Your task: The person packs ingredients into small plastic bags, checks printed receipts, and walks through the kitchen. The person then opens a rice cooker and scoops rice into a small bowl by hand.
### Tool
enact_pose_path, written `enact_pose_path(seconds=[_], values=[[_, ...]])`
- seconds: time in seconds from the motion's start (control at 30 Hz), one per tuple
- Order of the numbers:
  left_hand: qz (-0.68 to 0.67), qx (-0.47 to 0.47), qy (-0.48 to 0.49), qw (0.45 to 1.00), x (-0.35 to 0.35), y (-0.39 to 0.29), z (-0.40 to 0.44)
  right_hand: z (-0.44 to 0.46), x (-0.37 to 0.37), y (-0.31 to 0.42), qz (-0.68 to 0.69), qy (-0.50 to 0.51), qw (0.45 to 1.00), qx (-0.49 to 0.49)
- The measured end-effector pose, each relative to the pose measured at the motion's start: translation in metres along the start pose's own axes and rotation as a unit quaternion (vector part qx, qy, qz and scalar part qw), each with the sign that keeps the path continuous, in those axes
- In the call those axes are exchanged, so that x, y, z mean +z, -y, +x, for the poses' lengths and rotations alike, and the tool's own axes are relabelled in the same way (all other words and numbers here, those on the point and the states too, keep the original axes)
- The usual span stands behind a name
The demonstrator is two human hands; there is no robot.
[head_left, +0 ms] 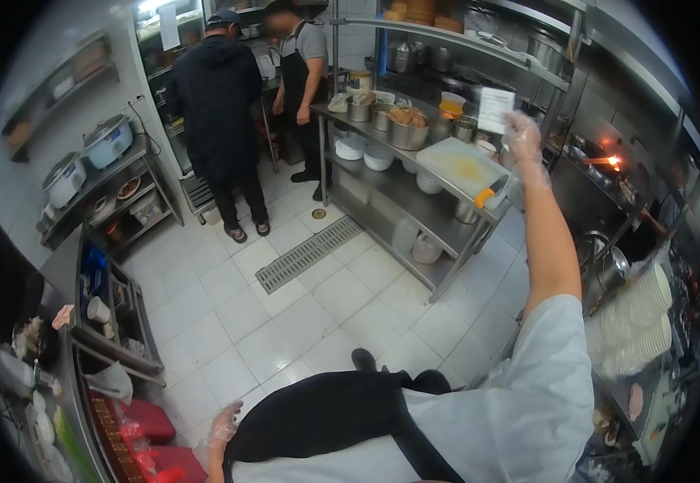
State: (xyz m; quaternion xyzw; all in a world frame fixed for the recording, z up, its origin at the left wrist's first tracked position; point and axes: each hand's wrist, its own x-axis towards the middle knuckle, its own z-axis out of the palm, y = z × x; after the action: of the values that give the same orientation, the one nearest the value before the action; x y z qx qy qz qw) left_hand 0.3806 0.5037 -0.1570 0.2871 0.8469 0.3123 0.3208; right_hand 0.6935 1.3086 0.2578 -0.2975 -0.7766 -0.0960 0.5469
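My right hand [525,138], in a clear plastic glove, is raised at the end of my outstretched arm. Its fingers are pinched on a white paper slip [496,110] with faint print. Below and left of that hand, a cutting board [463,167] with a yellow stain lies on the steel table, an orange-handled tool [484,196] at its edge. My left hand [224,424], also gloved, hangs low beside my black apron; its fingers are apart and nothing shows in them.
Two people [219,121] stand at the back. The steel table [390,189] holds pots and bowls. Stacked white bowls [640,306] and a flame [613,161] are on the right. Rice cookers [108,141] stand left; red boxes [150,423] sit low left. A drain grate [310,253] crosses the floor.
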Motion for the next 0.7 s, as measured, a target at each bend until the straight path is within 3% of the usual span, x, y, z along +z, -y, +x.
enact_pose_path(seconds=[0.03, 0.1, 0.2, 0.23, 0.3, 0.37, 0.43, 0.6, 0.7], values=[[0.05, 0.024, -0.011, 0.998, 0.005, -0.009, 0.017, 0.019, 0.013, -0.028, 0.064, 0.004, 0.996, 0.059], [0.148, 0.072, -0.041, 0.986, 0.011, -0.034, 0.053, 0.049, 0.02, -0.023, 0.034, -0.013, 0.989, 0.145], [-0.1, 0.025, -0.05, 0.993, 0.045, -0.034, 0.121, 0.1, 0.074, -0.094, 0.029, -0.035, 0.986, 0.161], [-0.114, -0.007, -0.052, 0.992, 0.056, -0.039, 0.138, 0.119, 0.092, -0.117, 0.002, -0.043, 0.988, 0.147], [-0.097, -0.078, -0.046, 0.991, 0.075, -0.052, 0.164, 0.149, 0.128, -0.166, -0.05, -0.058, 0.99, 0.122], [-0.083, -0.139, -0.035, 0.986, 0.091, -0.069, 0.185, 0.189, 0.174, -0.243, 0.011, -0.052, 0.982, 0.18], [-0.084, -0.185, -0.024, 0.979, 0.106, -0.085, 0.209, 0.213, 0.196, -0.267, 0.006, -0.033, 0.978, 0.205], [-0.09, -0.254, 0.0, 0.963, 0.125, -0.106, 0.245, 0.245, 0.216, -0.303, -0.19, 0.035, 0.97, 0.148], [-0.094, -0.272, 0.007, 0.958, 0.13, -0.103, 0.258, 0.26, 0.221, -0.299, -0.135, -0.007, 0.977, 0.167]])
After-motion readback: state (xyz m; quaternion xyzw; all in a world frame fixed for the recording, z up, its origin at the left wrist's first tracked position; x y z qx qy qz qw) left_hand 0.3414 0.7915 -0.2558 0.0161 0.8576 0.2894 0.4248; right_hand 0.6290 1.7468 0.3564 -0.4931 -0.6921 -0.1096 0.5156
